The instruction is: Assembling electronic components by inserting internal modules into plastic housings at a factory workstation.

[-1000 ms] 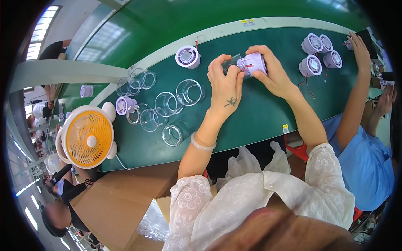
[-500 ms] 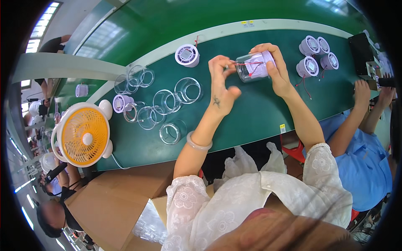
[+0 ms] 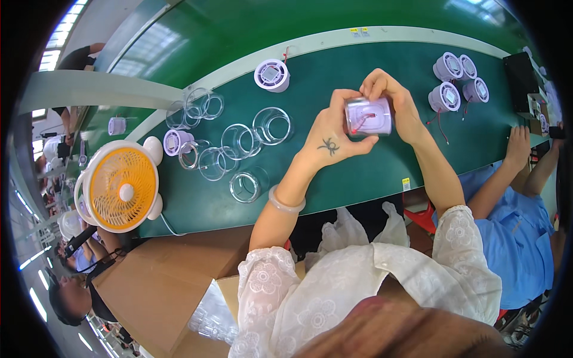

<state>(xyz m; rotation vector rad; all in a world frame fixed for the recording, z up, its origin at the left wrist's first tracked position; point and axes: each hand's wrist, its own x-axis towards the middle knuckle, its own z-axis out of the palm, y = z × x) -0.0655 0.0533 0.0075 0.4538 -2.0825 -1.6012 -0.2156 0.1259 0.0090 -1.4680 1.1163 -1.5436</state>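
Over the green table, my left hand [image 3: 332,130] and my right hand [image 3: 399,106] both grip a clear cylindrical cup [image 3: 348,117] with a lavender plastic unit [image 3: 371,123] inside it. The cup lies on its side, and red wires show folded against the unit within. My left fingers and thumb wrap the cup's left end. The right hand closes round the other end, its fingers over the top. Left of my hands stand several clear cups [image 3: 273,126]. Single lavender units [image 3: 272,76] sit behind and among them, one with a red wire.
Several lavender units [image 3: 444,97] with red wires stand at the right. An orange and white fan [image 3: 122,187] occupies the table's left end. An open cardboard box [image 3: 167,280] with clear plastic inside is below. A co-worker's hand [image 3: 518,147] rests at the right edge.
The lavender unit now sits deeper in the cup, and the loose red wires are inside. My left hand has moved from the wires to wrap the cup, which is slightly lower.
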